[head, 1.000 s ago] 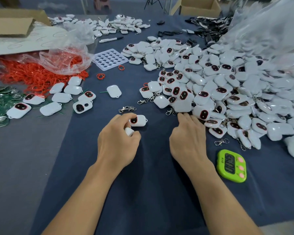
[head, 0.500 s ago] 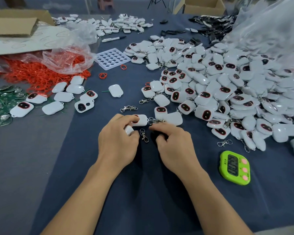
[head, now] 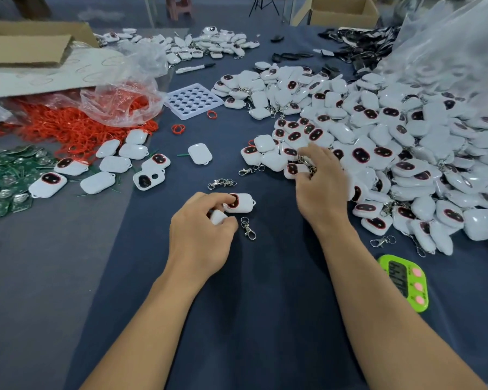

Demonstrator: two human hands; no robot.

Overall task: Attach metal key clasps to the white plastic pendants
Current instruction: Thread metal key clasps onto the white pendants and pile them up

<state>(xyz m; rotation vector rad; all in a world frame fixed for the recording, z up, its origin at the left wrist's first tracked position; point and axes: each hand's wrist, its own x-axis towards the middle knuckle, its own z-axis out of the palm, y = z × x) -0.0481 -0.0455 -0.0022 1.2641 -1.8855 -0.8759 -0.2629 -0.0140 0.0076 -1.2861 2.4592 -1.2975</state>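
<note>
White plastic shows between the curled fingers of the left hand, which grip a small white plastic piece while the forefinger rests on a white plastic pendant with a dark oval face. A loose silver metal key clasp lies just beside them on the dark blue cloth. The right hand has its fingers bent over the near edge of the heap of white pendants; whether they pinch anything cannot be told.

Pictured bare-armed from above: left hand and right hand uncovered, forearms unsleeved all the way to the frame's lower edge.
</note>
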